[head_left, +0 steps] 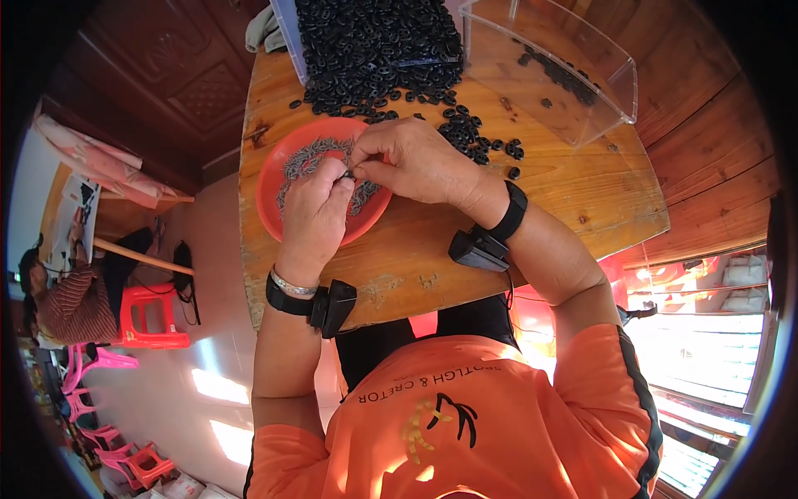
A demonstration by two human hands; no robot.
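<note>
My left hand point(316, 204) is closed over the orange-red bowl point(265, 195), pinching a small black plastic piece point(347, 175) at its fingertips. My right hand point(420, 162) meets it there, thumb and forefinger pressed together at the piece; whatever they hold is too small to make out. Under both hands, the bowl contains many thin grey metal pieces point(312, 154) that look like screws. Just beyond the right hand, loose black oval pieces point(461, 129) with holes lie scattered on the wooden table point(432, 274).
A bin point(288, 37) heaped with black oval pieces point(378, 50) lies at the table's far side, spilling onto the wood. Right of it is a clear plastic box point(611, 104) with some black pieces. Another person point(79, 303) sits at the far left, near a red stool point(154, 316).
</note>
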